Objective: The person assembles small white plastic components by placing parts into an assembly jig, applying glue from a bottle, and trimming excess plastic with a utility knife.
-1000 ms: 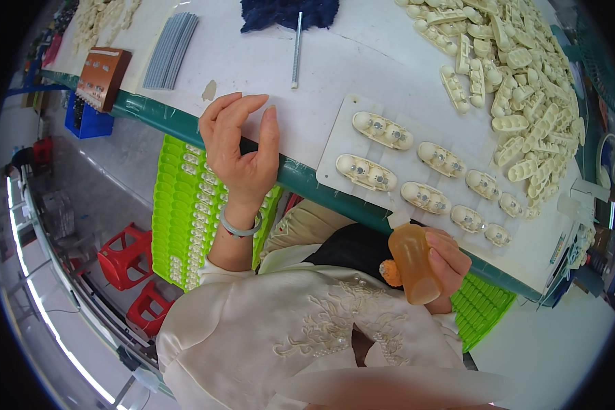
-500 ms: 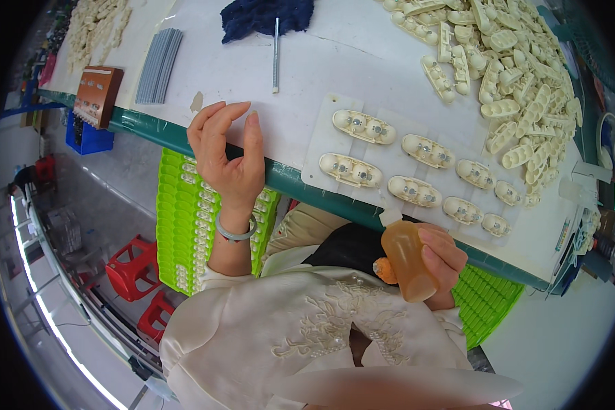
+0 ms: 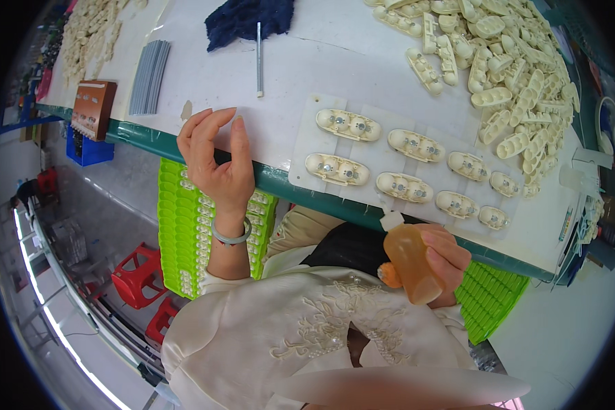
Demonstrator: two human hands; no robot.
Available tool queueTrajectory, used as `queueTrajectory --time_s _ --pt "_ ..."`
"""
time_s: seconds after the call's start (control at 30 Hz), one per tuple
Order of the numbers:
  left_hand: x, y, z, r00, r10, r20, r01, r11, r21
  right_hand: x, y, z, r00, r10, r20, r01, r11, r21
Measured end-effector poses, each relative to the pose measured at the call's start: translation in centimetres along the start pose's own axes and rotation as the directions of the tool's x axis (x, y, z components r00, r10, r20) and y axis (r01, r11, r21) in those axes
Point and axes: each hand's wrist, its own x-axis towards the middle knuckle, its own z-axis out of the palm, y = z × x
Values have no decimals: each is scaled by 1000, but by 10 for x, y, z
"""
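An amber squeeze bottle (image 3: pixel 411 263) is gripped in the right hand (image 3: pixel 439 263), fingers wrapped round it, its white nozzle tipped up against the near edge of the white tray (image 3: pixel 306 147). Cream moulded parts (image 3: pixel 348 125) are seated in two rows on that tray. Left of the tray, the left hand (image 3: pixel 215 164) is held loosely open at the surface (image 3: pixel 205 75) edge, nothing grasped.

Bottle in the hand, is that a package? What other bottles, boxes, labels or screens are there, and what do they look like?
Squeeze bottle: in the right hand at the table's near edge; amber-orange body, pale nozzle.
Brown box: far left on the table; flat, reddish-brown, pale marks on its front.
Small clear bottle: by the table's right edge; too small to tell more.
Left hand: holds nothing, fingers raised at the table edge.
Screens or signs: none seen.
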Motion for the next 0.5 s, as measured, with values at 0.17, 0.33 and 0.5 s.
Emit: queueTrajectory --time_s 0.17,0.33,0.5 --pt "1 2 -2 1000 -5 -3 5 1000 11 -2 -2 -18 999 -8 43 10 999 -37" --pt "2 2 0 1000 -6 7 6 1000 10 -10 -1 -22 997 -63 50 66 996 -63" --pt "1 2 0 1000 5 16 -5 999 34 -12 -1 -34 985 82 151 -89 995 42"
